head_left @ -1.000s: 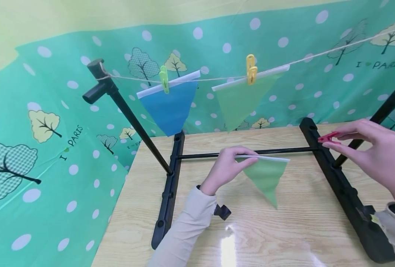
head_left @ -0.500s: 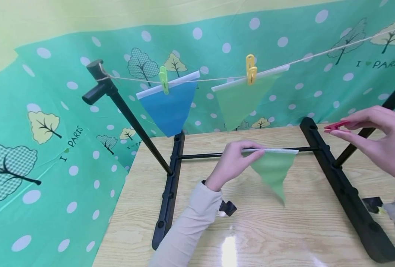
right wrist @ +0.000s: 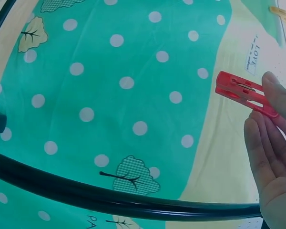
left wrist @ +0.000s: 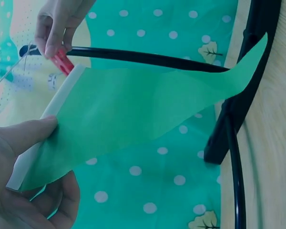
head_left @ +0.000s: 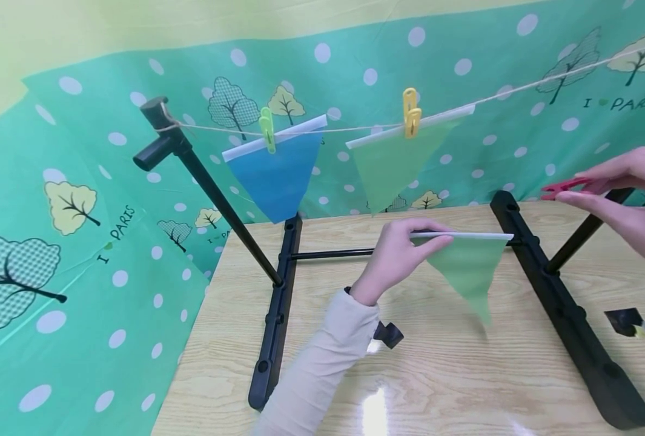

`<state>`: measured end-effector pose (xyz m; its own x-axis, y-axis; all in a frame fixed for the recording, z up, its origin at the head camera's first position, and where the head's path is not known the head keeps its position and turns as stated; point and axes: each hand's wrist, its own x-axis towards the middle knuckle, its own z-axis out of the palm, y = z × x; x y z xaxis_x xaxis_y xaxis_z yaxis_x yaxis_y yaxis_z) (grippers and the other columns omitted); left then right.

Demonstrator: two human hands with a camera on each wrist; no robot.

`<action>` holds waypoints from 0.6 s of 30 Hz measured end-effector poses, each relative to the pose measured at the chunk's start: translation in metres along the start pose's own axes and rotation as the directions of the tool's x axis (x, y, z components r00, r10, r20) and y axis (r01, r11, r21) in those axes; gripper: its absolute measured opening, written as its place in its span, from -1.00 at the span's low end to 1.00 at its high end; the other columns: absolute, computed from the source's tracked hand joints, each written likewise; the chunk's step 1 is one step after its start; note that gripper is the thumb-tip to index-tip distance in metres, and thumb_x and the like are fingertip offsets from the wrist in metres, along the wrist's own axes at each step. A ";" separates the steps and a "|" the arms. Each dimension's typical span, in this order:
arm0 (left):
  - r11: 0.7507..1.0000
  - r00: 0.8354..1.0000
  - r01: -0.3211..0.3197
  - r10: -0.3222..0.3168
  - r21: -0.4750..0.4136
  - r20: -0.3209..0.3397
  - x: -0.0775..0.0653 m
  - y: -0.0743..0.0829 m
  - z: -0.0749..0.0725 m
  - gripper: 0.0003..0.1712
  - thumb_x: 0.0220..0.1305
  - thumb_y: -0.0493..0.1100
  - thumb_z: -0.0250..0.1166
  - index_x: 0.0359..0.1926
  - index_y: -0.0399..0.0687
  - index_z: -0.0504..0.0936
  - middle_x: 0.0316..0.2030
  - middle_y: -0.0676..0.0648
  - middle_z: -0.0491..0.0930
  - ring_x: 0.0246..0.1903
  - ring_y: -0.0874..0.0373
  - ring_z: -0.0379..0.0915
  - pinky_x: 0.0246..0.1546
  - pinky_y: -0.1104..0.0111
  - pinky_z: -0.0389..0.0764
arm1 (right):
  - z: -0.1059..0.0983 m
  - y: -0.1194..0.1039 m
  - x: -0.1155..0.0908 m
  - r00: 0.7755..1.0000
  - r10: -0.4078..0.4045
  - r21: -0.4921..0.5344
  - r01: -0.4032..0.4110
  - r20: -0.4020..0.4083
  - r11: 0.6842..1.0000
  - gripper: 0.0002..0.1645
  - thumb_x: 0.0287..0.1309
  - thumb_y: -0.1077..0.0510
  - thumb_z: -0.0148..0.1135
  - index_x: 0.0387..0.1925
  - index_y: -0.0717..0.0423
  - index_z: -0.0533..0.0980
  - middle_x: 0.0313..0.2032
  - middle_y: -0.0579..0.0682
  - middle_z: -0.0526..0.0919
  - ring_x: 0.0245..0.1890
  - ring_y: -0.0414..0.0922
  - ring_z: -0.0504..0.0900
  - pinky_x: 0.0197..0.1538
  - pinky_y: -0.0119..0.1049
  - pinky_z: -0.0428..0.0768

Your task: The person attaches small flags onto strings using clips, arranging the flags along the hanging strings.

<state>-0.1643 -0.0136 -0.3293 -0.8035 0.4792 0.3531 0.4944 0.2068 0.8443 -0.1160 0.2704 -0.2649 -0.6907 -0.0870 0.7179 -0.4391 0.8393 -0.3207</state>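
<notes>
A green triangular pennant (head_left: 472,263) with a white top edge hangs from my left hand (head_left: 401,254), which pinches it near the left end of that edge. In the left wrist view my thumb lies on the white band and the pennant's tip (left wrist: 255,55) curls. To the right, my right hand (head_left: 635,200) pinches a red clothespin (head_left: 564,188) between thumb and fingers; its nose points left, away from the palm, in the right wrist view. On the string (head_left: 545,80) hang a blue pennant (head_left: 275,175) under a green clothespin (head_left: 267,130) and a green pennant (head_left: 398,163) under a yellow clothespin (head_left: 411,113).
A black stand holds the string, with a left post (head_left: 229,212), a right post (head_left: 584,233), a low crossbar (head_left: 330,255) and two feet on the wooden table (head_left: 436,387). Behind it hangs a teal dotted cloth (head_left: 137,290) with printed trees.
My left hand has moved right and a little up with the green pennant. My right hand has moved right and up, still pinching the red clothespin. The hanging pennants stay put.
</notes>
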 end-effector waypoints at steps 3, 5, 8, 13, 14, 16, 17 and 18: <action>1.000 1.000 -0.003 0.003 -0.018 0.001 0.003 0.002 0.002 -0.84 0.29 -0.13 0.38 -0.15 -0.05 0.78 -0.18 0.04 0.75 -0.21 0.46 0.57 -0.19 0.55 0.55 | -0.003 -0.001 0.004 1.000 -0.009 -0.018 0.009 -0.004 1.000 -0.66 -0.01 0.44 0.45 -0.16 0.51 0.59 -0.33 0.32 0.61 -0.22 -0.83 0.22 -0.01 -0.87 0.20; 1.000 1.000 -0.003 0.003 -0.024 0.004 0.005 0.003 0.002 -0.84 0.30 -0.12 0.37 -0.15 -0.05 0.77 -0.19 0.05 0.75 -0.21 0.46 0.56 -0.18 0.54 0.56 | -0.004 -0.001 0.008 1.000 -0.009 -0.030 0.009 -0.008 1.000 -0.65 0.00 0.43 0.45 -0.14 0.50 0.59 -0.32 0.33 0.61 -0.21 -0.85 0.22 0.01 -0.86 0.20; 1.000 1.000 -0.012 0.012 -0.014 0.005 0.009 0.005 0.003 -0.83 0.32 -0.11 0.36 -0.14 -0.06 0.77 -0.19 0.04 0.75 -0.21 0.46 0.55 -0.16 0.54 0.56 | -0.007 -0.001 0.013 1.000 -0.014 -0.031 0.014 -0.014 0.999 -0.65 0.01 0.41 0.45 -0.13 0.50 0.60 -0.27 0.38 0.63 -0.19 -0.86 0.24 0.05 -0.83 0.21; 0.999 1.000 -0.031 0.031 0.017 0.000 0.015 0.010 0.004 -0.81 0.34 -0.11 0.34 -0.13 -0.07 0.76 -0.17 0.03 0.74 -0.20 0.49 0.54 -0.19 0.56 0.54 | -0.012 -0.001 0.019 1.000 0.002 -0.047 -0.003 -0.013 0.999 -0.65 0.07 0.35 0.43 -0.11 0.49 0.60 -0.21 0.43 0.63 -0.19 -0.88 0.22 0.07 -0.81 0.18; 0.999 0.999 -0.033 0.033 0.018 -0.001 0.016 0.011 0.004 -0.81 0.34 -0.10 0.33 -0.12 -0.07 0.76 -0.17 0.04 0.74 -0.20 0.50 0.53 -0.21 0.56 0.53 | -0.012 0.000 0.021 1.000 0.009 -0.045 -0.010 -0.012 0.999 -0.64 0.08 0.33 0.43 -0.10 0.48 0.61 -0.19 0.22 0.69 -0.20 -0.88 0.23 0.06 -0.81 0.18; 0.999 1.000 -0.031 0.031 0.017 -0.004 0.018 0.014 0.005 -0.81 0.35 -0.11 0.33 -0.12 -0.07 0.76 -0.18 0.04 0.74 -0.23 0.48 0.53 -0.27 0.55 0.54 | -0.014 0.005 0.024 1.000 0.022 -0.050 -0.022 -0.010 0.999 -0.63 0.10 0.29 0.43 -0.08 0.46 0.61 -0.16 -0.10 0.71 -0.21 -0.89 0.22 0.05 -0.81 0.18; 1.000 1.000 -0.029 0.029 0.010 -0.004 0.019 0.015 0.005 -0.81 0.35 -0.11 0.33 -0.12 -0.07 0.76 -0.19 0.03 0.74 -0.25 0.46 0.53 -0.30 0.54 0.55 | -0.014 0.008 0.026 1.000 0.022 -0.046 -0.023 -0.010 0.999 -0.62 0.10 0.28 0.43 -0.08 0.45 0.62 -0.16 -0.35 0.67 -0.21 -0.89 0.23 0.05 -0.81 0.18; 1.000 1.000 -0.023 0.023 0.010 -0.006 0.020 0.016 0.005 -0.81 0.34 -0.10 0.33 -0.12 -0.07 0.76 -0.19 0.04 0.74 -0.26 0.44 0.53 -0.32 0.54 0.55 | -0.014 0.011 0.027 1.000 0.025 -0.042 -0.026 -0.010 0.999 -0.61 0.11 0.26 0.43 -0.07 0.44 0.62 -0.18 -0.58 0.58 -0.20 -0.89 0.24 0.05 -0.82 0.18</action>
<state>-0.1709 0.0039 -0.3104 -0.7939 0.4786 0.3751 0.5161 0.2042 0.8318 -0.1316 0.2849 -0.2398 -0.6956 -0.0602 0.7159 -0.3964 0.8632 -0.3127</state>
